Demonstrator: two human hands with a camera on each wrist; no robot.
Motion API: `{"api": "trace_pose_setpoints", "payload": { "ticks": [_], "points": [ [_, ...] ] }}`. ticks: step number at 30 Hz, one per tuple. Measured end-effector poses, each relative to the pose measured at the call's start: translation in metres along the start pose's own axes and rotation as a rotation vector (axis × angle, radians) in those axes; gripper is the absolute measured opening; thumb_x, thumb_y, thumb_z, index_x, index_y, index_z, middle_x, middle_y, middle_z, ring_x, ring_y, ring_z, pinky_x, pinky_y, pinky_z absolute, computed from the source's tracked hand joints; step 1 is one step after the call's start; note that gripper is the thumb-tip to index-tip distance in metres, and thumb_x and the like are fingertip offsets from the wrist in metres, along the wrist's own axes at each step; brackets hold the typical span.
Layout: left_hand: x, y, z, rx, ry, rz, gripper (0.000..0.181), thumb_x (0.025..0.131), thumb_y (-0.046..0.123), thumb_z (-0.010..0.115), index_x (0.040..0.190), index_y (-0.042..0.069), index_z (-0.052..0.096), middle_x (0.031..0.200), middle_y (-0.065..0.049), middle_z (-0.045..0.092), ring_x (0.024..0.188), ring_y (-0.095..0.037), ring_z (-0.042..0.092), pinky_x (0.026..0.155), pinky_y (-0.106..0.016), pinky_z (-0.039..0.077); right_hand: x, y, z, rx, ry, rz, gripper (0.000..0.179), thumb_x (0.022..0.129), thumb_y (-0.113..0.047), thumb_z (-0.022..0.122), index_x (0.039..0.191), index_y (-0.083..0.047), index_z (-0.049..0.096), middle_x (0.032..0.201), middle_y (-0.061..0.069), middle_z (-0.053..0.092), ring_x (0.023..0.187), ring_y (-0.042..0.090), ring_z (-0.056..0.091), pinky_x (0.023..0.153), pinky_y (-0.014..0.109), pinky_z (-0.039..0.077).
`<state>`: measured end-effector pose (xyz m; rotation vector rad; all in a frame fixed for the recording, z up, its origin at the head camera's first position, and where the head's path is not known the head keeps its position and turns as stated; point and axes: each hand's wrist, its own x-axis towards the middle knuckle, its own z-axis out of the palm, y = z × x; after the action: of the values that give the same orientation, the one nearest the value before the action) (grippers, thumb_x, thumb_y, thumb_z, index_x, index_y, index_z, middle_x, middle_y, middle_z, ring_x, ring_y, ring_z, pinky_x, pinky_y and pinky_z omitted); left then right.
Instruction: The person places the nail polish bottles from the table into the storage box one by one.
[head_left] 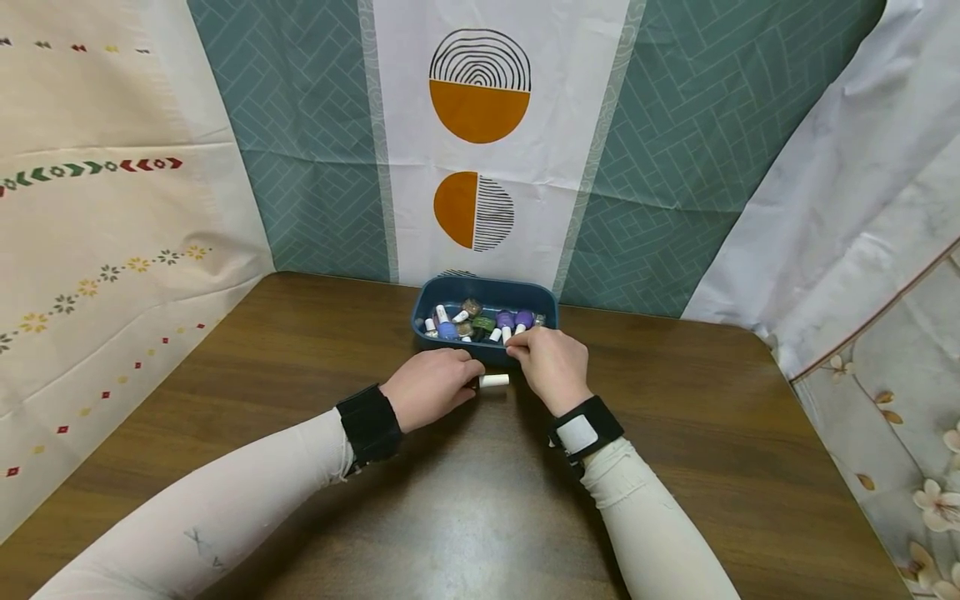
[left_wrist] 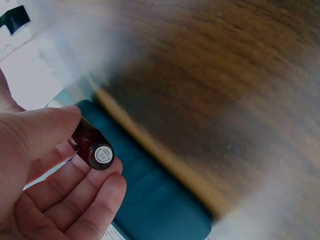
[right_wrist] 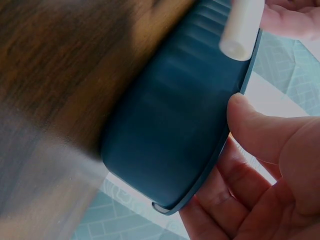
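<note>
My left hand (head_left: 431, 385) holds a small nail polish bottle (left_wrist: 90, 145) between thumb and fingers, just in front of the basket. The bottle is dark red, with a round label on its base. Its long white cap (head_left: 494, 381) points right in the head view. A dark blue plastic basket (head_left: 480, 287) stands beyond both hands with several nail polish bottles in it, some purple (head_left: 524, 318), one light blue (head_left: 447, 331). My right hand (head_left: 555, 367) grips the basket's front rim near its right end, thumb outside and fingers over the inner side.
The basket stands at the back of a brown wooden table (head_left: 480, 517), close to a teal and white curtain (head_left: 315, 150). Patterned cream cloth (head_left: 112, 208) hangs on the left, and white floral cloth (head_left: 885, 400) on the right.
</note>
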<state>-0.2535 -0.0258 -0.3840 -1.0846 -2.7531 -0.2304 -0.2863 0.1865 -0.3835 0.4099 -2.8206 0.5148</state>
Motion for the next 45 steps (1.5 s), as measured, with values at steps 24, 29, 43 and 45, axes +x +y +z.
{"api": "trace_pose_setpoints", "payload": {
  "ticks": [24, 29, 43, 45],
  "points": [
    [0.005, -0.015, -0.042, 0.029, 0.126, 0.007, 0.023, 0.090, 0.016, 0.084, 0.108, 0.011, 0.071, 0.094, 0.001, 0.067, 0.079, -0.015, 0.060, 0.072, -0.030, 0.057, 0.000, 0.001, -0.003, -0.006, 0.002, 0.008, 0.013, 0.096, -0.030, 0.077, 0.107, -0.027, 0.085, 0.103, -0.002, 0.080, 0.088, 0.021, 0.074, 0.061, 0.039, 0.053],
    [0.011, -0.024, -0.042, 0.037, 0.112, -0.025, 0.022, 0.092, 0.018, 0.083, 0.109, 0.010, 0.072, 0.093, 0.000, 0.066, 0.078, -0.015, 0.059, 0.071, -0.030, 0.055, -0.001, 0.001, -0.002, 0.003, -0.001, 0.004, 0.014, 0.096, -0.028, 0.078, 0.107, -0.026, 0.085, 0.104, -0.002, 0.080, 0.091, 0.021, 0.074, 0.064, 0.040, 0.054],
    [0.042, -0.044, -0.038, 0.019, 0.057, -0.125, 0.026, 0.094, 0.019, 0.080, 0.117, 0.008, 0.074, 0.097, -0.004, 0.069, 0.082, -0.020, 0.061, 0.080, -0.034, 0.058, 0.001, -0.001, -0.001, 0.021, -0.016, 0.011, 0.014, 0.095, -0.028, 0.079, 0.107, -0.025, 0.085, 0.105, -0.003, 0.080, 0.092, 0.020, 0.074, 0.066, 0.040, 0.054],
    [0.046, -0.046, -0.038, 0.017, 0.033, -0.149, 0.025, 0.094, 0.020, 0.080, 0.115, 0.008, 0.074, 0.097, -0.004, 0.069, 0.083, -0.020, 0.061, 0.081, -0.034, 0.057, 0.001, -0.001, -0.001, 0.023, -0.016, 0.012, 0.014, 0.095, -0.029, 0.079, 0.107, -0.025, 0.085, 0.105, -0.003, 0.080, 0.092, 0.020, 0.074, 0.067, 0.040, 0.054]
  ]
}}
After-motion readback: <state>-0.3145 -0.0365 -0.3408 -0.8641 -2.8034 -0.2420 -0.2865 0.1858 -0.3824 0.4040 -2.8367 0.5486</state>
